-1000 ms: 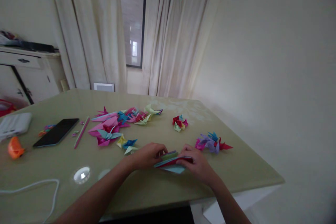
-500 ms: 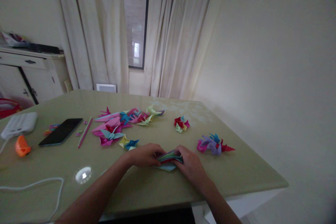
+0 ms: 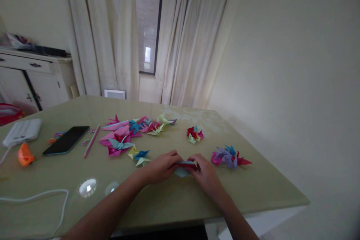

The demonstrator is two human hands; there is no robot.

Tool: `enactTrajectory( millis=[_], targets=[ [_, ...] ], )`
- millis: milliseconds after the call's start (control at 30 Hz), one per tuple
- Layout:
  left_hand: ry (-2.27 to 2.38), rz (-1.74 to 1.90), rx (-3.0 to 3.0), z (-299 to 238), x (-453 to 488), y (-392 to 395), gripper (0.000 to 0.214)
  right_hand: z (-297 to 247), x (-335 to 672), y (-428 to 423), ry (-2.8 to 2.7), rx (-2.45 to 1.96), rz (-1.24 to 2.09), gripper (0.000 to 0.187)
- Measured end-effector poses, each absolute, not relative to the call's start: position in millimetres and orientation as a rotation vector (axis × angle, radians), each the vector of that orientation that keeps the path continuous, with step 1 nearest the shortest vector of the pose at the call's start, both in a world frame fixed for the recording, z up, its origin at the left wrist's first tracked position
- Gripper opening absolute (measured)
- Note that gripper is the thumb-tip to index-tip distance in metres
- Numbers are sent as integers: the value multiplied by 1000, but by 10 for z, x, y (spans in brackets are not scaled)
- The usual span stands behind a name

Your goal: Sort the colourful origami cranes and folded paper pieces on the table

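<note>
My left hand and my right hand meet over a small stack of coloured paper sheets lying on the olive table. Both hands pinch the stack at its two ends; a red edge shows on top and light blue underneath. Just left of my left hand lies a small blue and yellow folded paper piece. To the right of my right hand sits a cluster of purple, pink, blue and red folded shapes.
A heap of pink, blue and green folded papers and a small red cluster lie farther back. A black phone, pink stick, white power bank, orange object and white cable occupy the left.
The paper stack looks narrower and more gathered between my hands, which have drawn closer together and slid slightly away from me. The camera has shifted a little.
</note>
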State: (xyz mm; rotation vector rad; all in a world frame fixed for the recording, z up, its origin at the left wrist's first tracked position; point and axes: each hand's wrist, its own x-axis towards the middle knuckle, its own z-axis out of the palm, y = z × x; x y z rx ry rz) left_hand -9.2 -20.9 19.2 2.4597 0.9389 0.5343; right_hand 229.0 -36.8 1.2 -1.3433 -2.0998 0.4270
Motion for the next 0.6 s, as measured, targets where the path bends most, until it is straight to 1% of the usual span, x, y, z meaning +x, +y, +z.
enactTrajectory(
  millis=[67,167,233,367,433,500,600],
  targets=[
    [1014,566,2474,181,-92,-203,27,36,2307,-347,-2133,-1339,388,7],
    [1176,495,2495,136,-104,-181,26,99,2317,-329,-2152,-1361,283,10],
    [1202,409,2540,112,-107,-187,22,153,2301,-325,-2216,-1322,248,11],
    [1086,372,2590,143,-96,-218,25,220,2262,-329,-2326,-1177,341,13],
    [1046,428,2523,202,-143,-178,24,222,2284,-343,-2317,-1170,406,16],
    [1067,584,2418,274,-282,-78,27,215,2339,-369,-2262,-1200,485,18],
    [1242,825,2305,362,-663,102,34,206,2417,-419,-2203,-1208,674,17]
  ],
)
